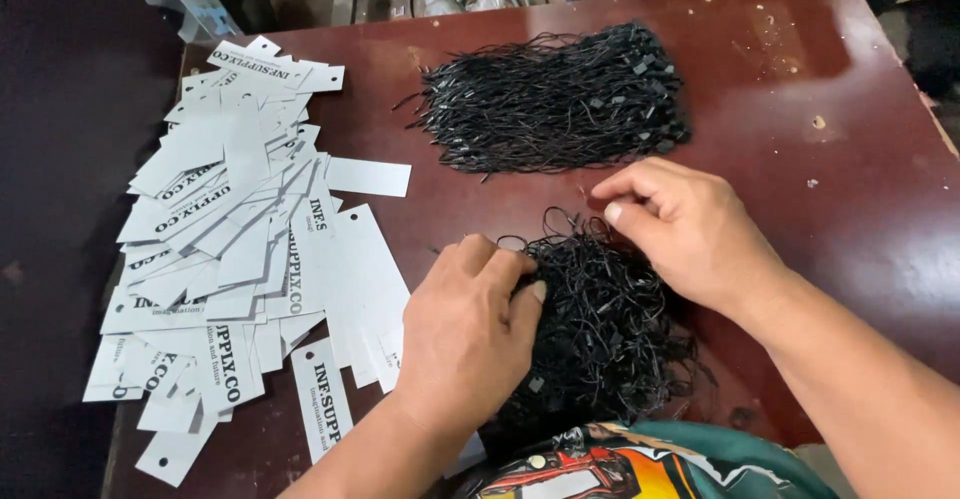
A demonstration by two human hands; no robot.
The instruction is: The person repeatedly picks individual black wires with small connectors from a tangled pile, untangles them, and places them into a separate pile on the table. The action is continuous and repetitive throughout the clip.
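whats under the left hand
The left hand rests on the near edge of a tangled pile of black strings, beside white paper tags. Whatever lies under the palm itself is covered.

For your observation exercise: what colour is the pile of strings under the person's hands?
Black, seen best in the head view: the near string pile under both hands.

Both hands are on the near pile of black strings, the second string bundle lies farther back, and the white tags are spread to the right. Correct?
Not quite. The head view shows the white tags spread on the left. The rest holds: left hand and right hand on the near pile, second bundle farther back.
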